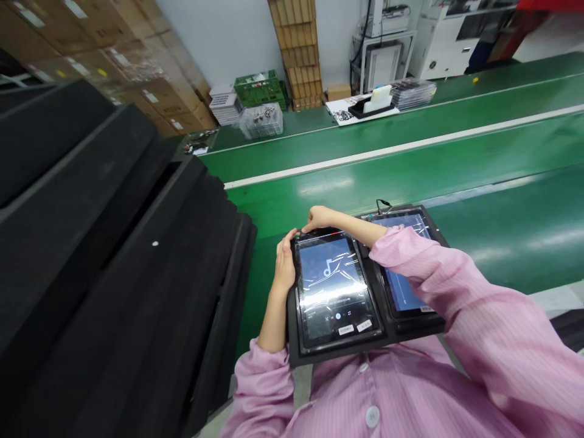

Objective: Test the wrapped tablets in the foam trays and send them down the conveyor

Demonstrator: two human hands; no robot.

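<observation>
A tablet with a music note on its lit screen lies in a black foam tray. My left hand rests along the left edge of the tray, its fingers stretched towards the tablet's top left corner. At that same corner my right hand is closed in a pinch, fingertips close to those of the left; what is between them is hidden. A second tablet lies in the right half of the tray, partly behind my right forearm. A short black cable sticks up at its top edge.
Large black foam trays are stacked high on my left. Beyond runs a green conveyor belt with a white rail. Further back are a clear plastic box, a green crate and cardboard boxes.
</observation>
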